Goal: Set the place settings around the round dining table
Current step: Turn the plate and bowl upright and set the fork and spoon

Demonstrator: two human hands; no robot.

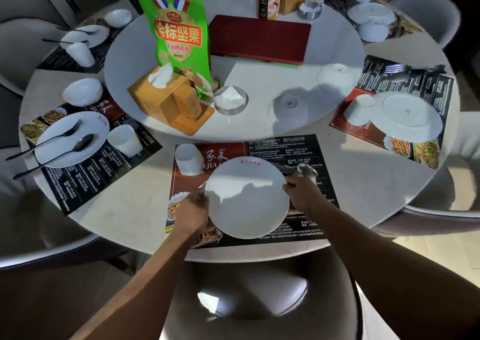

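Observation:
A white plate (246, 196) with a red logo lies on the dark placemat (285, 147) nearest me. My left hand (196, 207) grips its left rim. At the plate's right rim is my right hand (301, 193), which also holds a fork and spoon (302, 170) whose heads stick out past my fingers. A white cup (188, 159) stands upside down on the mat at the plate's upper left. Two white bowls (288, 107) rest upside down on the turntable just beyond the mat.
The place on the left has a plate with fork and spoon (65, 142), a cup and a bowl. The right place holds an upside-down plate (410, 116) and cup. On the turntable stand a tissue box (168, 100), green snack bag, red menu (259, 38). A chair back (259, 287) is below me.

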